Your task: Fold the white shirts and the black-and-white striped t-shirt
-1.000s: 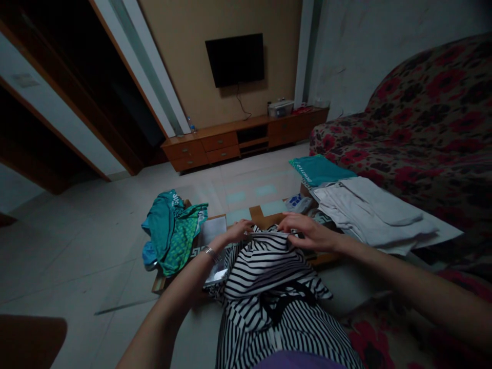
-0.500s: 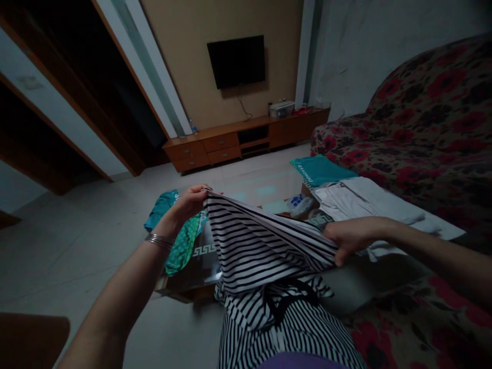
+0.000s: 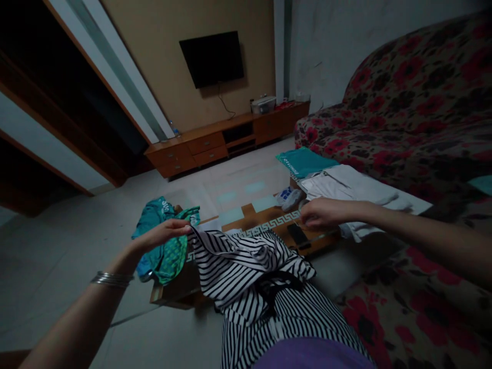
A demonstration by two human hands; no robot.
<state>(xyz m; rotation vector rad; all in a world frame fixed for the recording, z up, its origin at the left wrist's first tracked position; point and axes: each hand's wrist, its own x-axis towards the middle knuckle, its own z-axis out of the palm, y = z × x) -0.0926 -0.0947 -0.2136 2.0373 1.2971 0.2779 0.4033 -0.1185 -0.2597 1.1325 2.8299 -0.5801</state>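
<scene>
A black-and-white striped garment (image 3: 226,266) is bunched over my lap and the near edge of the coffee table. My left hand (image 3: 175,230), with bangles at the wrist, pinches one corner of its hem and lifts it to the left. My right hand (image 3: 321,212) is over the table's right part with its fingers curled in, apart from the cloth; no fabric shows in it. Just below its fingers lies a black phone (image 3: 299,236). More striped fabric (image 3: 307,318) covers my legs, with purple cloth (image 3: 307,353) nearest me.
Teal and green clothing (image 3: 159,246) is heaped on the left end of the glass-topped coffee table (image 3: 253,210). White clothes (image 3: 357,189), a folded teal garment (image 3: 305,161) and a plastic bag (image 3: 288,198) are to the right. A floral sofa (image 3: 403,118) stands beyond them.
My right hand has let go of the striped garment and moved up and away from it. The stretched cloth has slackened and dropped. My left hand has moved down and left, still pinching the hem.
</scene>
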